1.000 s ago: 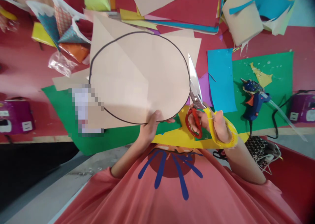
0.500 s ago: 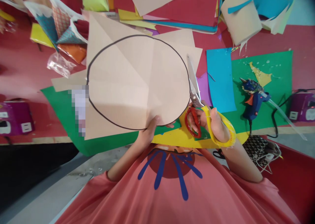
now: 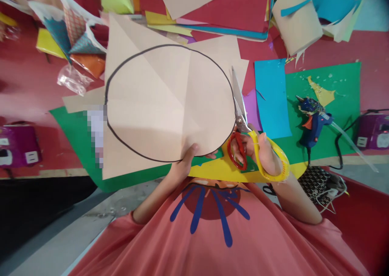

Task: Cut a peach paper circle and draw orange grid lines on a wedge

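A large beige paper (image 3: 152, 106) with a black hand-drawn oval is held at its lower edge by my left hand (image 3: 185, 158), thumb on top and fingers underneath. Its lower right edge follows the black line. My right hand (image 3: 258, 150) grips scissors (image 3: 241, 118) by their red and yellow handles, with fingers through the loops. The scissors' blades are parted at the paper's right edge, pointing away from me, and one blade's tip shows beyond the line.
On the green sheet (image 3: 328, 75) at the right lie a blue glue gun (image 3: 316, 130) and a blue paper strip (image 3: 272, 98). Stacked coloured papers (image 3: 225, 13) and a beige roll (image 3: 299, 23) are at the back. Fabric cones (image 3: 75, 25) stand back left.
The beige paper has turned slightly, its left side shifting left and its lower left corner coming nearer to me. Both hands keep their holds, and the scissors have hardly moved.
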Demonstrator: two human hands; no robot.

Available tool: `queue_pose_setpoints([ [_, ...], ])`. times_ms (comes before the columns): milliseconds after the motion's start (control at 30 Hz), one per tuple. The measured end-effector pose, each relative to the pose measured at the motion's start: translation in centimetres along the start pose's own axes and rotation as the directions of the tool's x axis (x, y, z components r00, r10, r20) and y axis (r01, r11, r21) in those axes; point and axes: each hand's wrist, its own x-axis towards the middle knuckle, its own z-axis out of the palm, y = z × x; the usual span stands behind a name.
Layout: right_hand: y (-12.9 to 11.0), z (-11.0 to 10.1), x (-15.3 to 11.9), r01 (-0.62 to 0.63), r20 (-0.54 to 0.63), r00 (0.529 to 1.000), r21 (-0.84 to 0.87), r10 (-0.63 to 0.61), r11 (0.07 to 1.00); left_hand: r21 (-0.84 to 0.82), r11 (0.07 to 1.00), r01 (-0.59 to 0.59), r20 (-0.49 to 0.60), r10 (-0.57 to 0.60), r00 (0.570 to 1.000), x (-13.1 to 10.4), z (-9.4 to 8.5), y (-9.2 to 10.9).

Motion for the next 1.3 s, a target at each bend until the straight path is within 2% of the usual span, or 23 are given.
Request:
queue_pose_setpoints([
  [67, 0.3, -0.1, -0.2, 0.020, 0.030, 0.999, 0.035, -0.021, 0.999, -0.002, 1.000, 0.005, 0.048, -0.005, 0.999, -0.1, 0.0, 0.3],
  [267, 1.2, -0.6, -0.6, 0.005, 0.009, 1.000, 0.028, -0.005, 1.000, -0.029, 0.999, -0.032, 0.154, 0.036, 0.987, -0.1, -0.1, 1.1],
  [367, 1.4, -0.7, -0.5, -0.004, 0.020, 1.000, 0.026, 0.003, 1.000, -0.049, 0.998, -0.047, 0.160, 0.054, 0.986, 0.0, -0.3, 0.9],
  [467, 1.5, -0.7, -0.4, 0.019, 0.016, 1.000, 0.041, -0.019, 0.999, -0.030, 0.999, -0.045, 0.105, 0.048, 0.993, 0.1, -0.4, 0.6],
  [633, 1.7, -0.6, -0.6, 0.009, -0.018, 1.000, 0.067, -0.008, 0.998, 0.032, 0.999, -0.043, -0.127, 0.047, 0.991, 0.1, -0.6, 0.5],
  [900, 1.2, -0.6, -0.8, -0.019, -0.016, 1.000, 0.063, 0.020, 0.998, 0.038, 0.998, -0.049, -0.132, 0.054, 0.990, 0.3, -1.1, 1.1],
  [1033, 0.9, -0.5, -0.8, -0.047, -0.038, 0.998, 0.056, 0.049, 0.997, 0.013, 0.999, -0.042, -0.094, 0.043, 0.995, 0.4, -1.1, 1.2],
  [1167, 0.9, -0.4, -0.9, -0.021, -0.057, 0.998, 0.045, 0.023, 0.999, 0.012, 0.999, -0.037, -0.076, 0.038, 0.996, 0.5, -1.1, 1.0],
  [1233, 0.9, -0.5, -0.9, 0.000, -0.064, 0.998, 0.043, 0.002, 0.999, 0.050, 0.996, -0.070, -0.087, 0.074, 0.993, 0.7, -1.4, 0.6],
  [1300, 1.0, -0.6, -1.0, 0.018, -0.070, 0.997, 0.033, -0.016, 0.999, 0.133, 0.981, -0.139, -0.138, 0.157, 0.978, 0.9, -1.9, 0.0],
])
